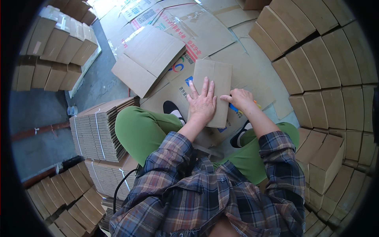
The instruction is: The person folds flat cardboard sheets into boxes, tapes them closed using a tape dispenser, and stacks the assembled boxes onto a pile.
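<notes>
Stacked boxes (331, 55) are filling the right side. Flattened cardboard (256, 65) is spreading out ahead as a ground cover. Strapped bundles of flat cardboard (89, 132) are standing by the left trouser leg (138, 126). A wide carton (154, 47) is lying ahead, to the left. The small brown box (222, 89) is lying on the flattened cardboard, ahead of and between the two shoes (172, 108). The left hand (202, 103) is resting palm-down on its top, fingers spread wide. The right hand (241, 99) is curling beside its right edge, thumb pointing at the box; can't tell whether it's gripping anything.

Step in hand: seems to be steadying or pressing the box. Next move is probably calling for a firm left palm plus a clear right-hand hold on that edge.

Right fingertips are hiding under the knuckles. Box underside isn't showing; can't tell full or sealed. Dark rim is cutting off the outer stacks.
</notes>
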A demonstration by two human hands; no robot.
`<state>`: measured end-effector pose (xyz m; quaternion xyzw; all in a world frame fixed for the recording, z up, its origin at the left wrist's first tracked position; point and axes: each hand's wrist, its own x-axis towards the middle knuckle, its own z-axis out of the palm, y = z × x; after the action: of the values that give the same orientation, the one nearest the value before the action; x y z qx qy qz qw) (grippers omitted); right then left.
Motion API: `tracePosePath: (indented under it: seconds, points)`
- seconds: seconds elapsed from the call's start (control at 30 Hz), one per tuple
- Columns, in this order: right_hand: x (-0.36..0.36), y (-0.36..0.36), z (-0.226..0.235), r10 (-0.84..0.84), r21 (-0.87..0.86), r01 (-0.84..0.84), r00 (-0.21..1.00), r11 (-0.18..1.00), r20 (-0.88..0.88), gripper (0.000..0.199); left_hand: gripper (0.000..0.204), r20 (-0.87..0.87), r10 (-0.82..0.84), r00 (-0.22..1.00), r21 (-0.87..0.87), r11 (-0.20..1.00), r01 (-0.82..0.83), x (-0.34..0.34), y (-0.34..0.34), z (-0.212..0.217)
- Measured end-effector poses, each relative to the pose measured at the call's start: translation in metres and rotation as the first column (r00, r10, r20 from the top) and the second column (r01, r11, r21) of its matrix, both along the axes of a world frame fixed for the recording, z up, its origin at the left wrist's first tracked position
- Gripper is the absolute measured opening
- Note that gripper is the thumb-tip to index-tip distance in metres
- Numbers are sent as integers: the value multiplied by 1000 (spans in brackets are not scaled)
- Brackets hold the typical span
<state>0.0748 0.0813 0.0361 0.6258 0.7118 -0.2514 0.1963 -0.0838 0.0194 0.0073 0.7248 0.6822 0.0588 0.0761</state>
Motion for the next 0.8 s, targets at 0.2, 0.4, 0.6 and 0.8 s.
tracePosePath:
  seconds: [0.2,0.4,0.6,0.8]
  points:
    - [5,-1,2,-20,2,20,999,1000,-33,66,61,44,-122,992,-9,992,123,-13,-43,0]
    - [25,18,35,-222,-47,217,964,975,-148,36,58,50,-105,993,-15,994,106,-17,-43,-1]
    - [72,47,106,-204,257,415,789,873,-579,53,57,42,-113,993,-6,994,113,-13,-42,-1]
    - [8,55,122,-239,-167,198,430,966,-870,42,57,67,-118,991,27,993,116,-16,-43,-1]
